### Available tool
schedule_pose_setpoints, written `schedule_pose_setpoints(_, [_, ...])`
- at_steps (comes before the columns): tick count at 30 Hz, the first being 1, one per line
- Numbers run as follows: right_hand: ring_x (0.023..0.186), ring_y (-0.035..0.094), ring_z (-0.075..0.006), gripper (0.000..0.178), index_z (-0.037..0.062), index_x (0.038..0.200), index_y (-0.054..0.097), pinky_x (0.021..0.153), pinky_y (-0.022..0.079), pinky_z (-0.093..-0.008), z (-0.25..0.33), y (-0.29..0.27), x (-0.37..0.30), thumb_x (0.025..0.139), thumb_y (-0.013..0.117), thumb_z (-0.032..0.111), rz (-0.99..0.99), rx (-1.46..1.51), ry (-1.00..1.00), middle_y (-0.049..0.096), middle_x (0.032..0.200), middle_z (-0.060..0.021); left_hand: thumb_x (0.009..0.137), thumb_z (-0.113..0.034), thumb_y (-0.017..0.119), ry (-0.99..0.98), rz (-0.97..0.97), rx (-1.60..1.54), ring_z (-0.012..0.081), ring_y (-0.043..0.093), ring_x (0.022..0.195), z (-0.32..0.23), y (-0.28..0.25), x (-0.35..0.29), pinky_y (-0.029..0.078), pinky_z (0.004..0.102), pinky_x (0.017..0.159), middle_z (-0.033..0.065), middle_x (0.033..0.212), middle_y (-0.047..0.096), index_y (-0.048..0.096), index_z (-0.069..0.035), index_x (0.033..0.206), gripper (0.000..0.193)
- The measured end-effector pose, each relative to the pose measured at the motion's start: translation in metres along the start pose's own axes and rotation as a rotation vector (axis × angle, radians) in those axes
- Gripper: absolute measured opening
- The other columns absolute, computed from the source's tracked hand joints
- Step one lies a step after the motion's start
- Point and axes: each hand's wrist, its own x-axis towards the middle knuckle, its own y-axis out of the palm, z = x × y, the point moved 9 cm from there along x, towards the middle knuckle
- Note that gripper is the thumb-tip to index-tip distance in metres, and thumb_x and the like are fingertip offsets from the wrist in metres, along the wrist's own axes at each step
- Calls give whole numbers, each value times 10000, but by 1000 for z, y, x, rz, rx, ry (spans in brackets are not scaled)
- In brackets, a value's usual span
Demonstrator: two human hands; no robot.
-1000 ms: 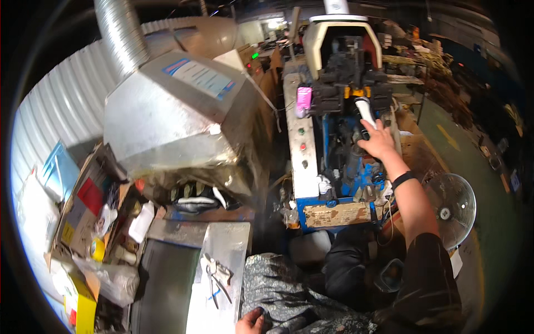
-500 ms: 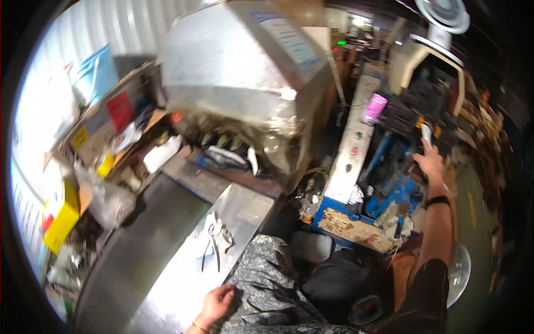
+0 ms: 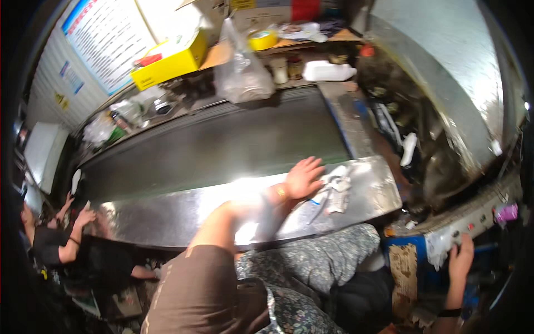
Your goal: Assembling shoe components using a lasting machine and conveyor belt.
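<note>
My left hand (image 3: 305,178) is open, palm down and fingers spread, over the shiny metal ledge (image 3: 370,178) along the dark belt. Just beside it lies a crumpled whitish cloth (image 3: 339,192), with a slim grey-handled tool (image 3: 318,211) partly under or against it; blur hides its exact kind. Far to the right, my right hand (image 3: 461,259) has its fingers apart and holds nothing I can see. It is by the pale control panel (image 3: 445,239) of a blue machine, whether touching I cannot tell. Patterned dark fabric (image 3: 311,256) covers my lap.
The dark belt (image 3: 222,150) runs left beyond the ledge. Behind it stand a yellow box (image 3: 172,61), a plastic bag (image 3: 242,78) and a white bottle-like container (image 3: 328,71). A large metal hood (image 3: 445,61) rises at right. A co-worker's hand (image 3: 84,216) is at the far-left end.
My view has swung left. My left hand has moved from beside my lap onto the ledge, near the cloth. My right hand has come away from the white handle-like piece on the machine.
</note>
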Motion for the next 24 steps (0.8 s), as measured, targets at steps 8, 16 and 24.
schedule_pose_setpoints(8, [1206, 509, -370, 563, -8, 1360, 459, 1038, 380, -386, 211, 161, 170, 826, 617, 78, 172, 548, -202, 530, 1309, -233, 851, -324, 594, -3, 2, -46, 388, 427, 1301, 18, 26, 13, 330, 469, 1099, 227, 1381, 468, 500, -8, 1304, 560])
schedule_pose_setpoints(16, [1367, 340, -360, 708, 41, 1483, 259, 1111, 287, -374, 189, 350, 380, 890, 622, 179, 7, 431, -212, 332, 1484, -247, 826, -302, 603, -74, 10, -182, 397, 405, 1316, 30, 27, 15, 322, 478, 1102, 247, 1383, 451, 490, 14, 1293, 575])
schedule_pose_setpoints(24, [1216, 460, -452, 598, 59, 1437, 332, 990, 399, -470, 165, 415, 438, 941, 572, 292, 90, -84, -75, 461, 1360, -270, 825, -323, 592, -83, 24, -200, 395, 393, 1322, 37, 35, 13, 327, 476, 1093, 251, 1400, 423, 470, 20, 1308, 604])
